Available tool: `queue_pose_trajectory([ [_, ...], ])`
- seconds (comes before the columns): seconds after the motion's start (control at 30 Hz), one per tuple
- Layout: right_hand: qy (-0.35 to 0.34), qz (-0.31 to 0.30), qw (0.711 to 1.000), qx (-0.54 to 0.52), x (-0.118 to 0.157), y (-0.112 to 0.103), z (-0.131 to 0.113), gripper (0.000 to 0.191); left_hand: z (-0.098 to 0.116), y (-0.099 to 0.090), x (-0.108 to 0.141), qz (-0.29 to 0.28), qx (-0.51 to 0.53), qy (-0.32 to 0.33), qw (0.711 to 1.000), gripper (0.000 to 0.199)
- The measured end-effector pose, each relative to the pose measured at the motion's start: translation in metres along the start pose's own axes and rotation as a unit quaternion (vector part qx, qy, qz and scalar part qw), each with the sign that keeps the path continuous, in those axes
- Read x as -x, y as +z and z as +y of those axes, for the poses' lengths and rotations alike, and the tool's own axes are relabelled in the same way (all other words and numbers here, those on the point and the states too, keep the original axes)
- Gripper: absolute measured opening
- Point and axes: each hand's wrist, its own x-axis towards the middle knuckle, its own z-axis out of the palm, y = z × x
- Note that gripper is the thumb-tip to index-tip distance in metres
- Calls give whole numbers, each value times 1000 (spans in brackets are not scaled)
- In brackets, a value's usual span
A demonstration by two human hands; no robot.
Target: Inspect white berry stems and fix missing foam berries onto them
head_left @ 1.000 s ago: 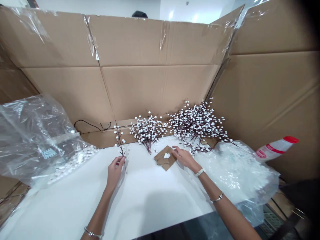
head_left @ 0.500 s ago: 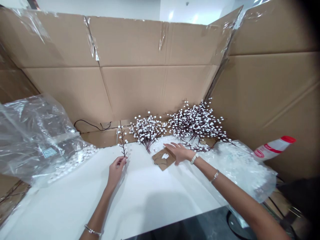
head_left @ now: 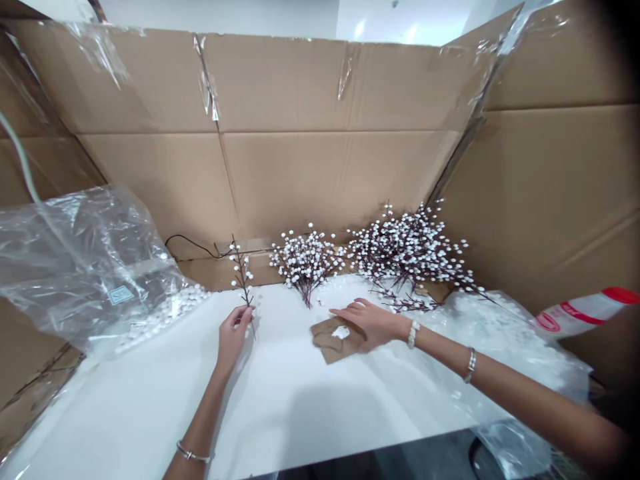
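My left hand (head_left: 234,337) pinches the stem of a dark twig (head_left: 242,275) with white berries, held upright above the white table (head_left: 280,400). My right hand (head_left: 373,323) rests at the right edge of a small brown cardboard piece (head_left: 327,345), its fingers reaching over the top edge. A white blob (head_left: 341,332) sits on the cardboard. Whether the fingers grip the cardboard is hard to make out. Behind it stands a small bunch of white-berry twigs (head_left: 306,260), with a larger pile of them (head_left: 407,247) to the right.
On the left, a clear plastic bag (head_left: 95,247) lies beside many loose white balls (head_left: 173,310). Another plastic bag (head_left: 505,353) covers the right side. A white bottle with a red cap (head_left: 585,313) is at far right. Cardboard walls (head_left: 330,173) surround the table.
The view has shifted, moving the scene rightward. My right hand and the cardboard have come slightly nearer the front. The twig in my left hand now leans more to the left.
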Motion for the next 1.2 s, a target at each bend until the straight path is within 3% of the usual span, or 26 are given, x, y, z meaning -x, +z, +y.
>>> queue_pose_trajectory([
  [0.1, -16, 17, 1000, -13, -12, 4, -33, 102, 4, -10, -3, 29, 16, 8, 999, 36],
  [0.23, -26, 48, 998, -12, -55, 16, -66, 104, 7, -25, -9, 91, 40, 17, 995, 35],
  [0.47, -5, 101, 994, -34, -132, 27, -86, 104, 8, -42, -15, 169, 74, 18, 983, 34],
  [0.6, 71, 145, 982, -100, -138, 15, -83, 93, 7, -42, -15, 170, 81, 18, 982, 34],
  [0.73, 277, 189, 930, -147, -124, 4, -61, 45, 7, -39, -14, 160, 79, 13, 984, 36],
  [0.83, 391, 173, 890, -161, -120, 3, -43, 43, 7, -38, -13, 152, 79, 7, 985, 36],
  [1.07, 449, 168, 856, -194, -146, 11, -35, 57, 8, -38, -12, 150, 80, 3, 986, 35],
  [1.2, 457, 184, 831, -260, -145, 12, -28, 53, 8, -38, -12, 150, 81, 1, 985, 35],
])
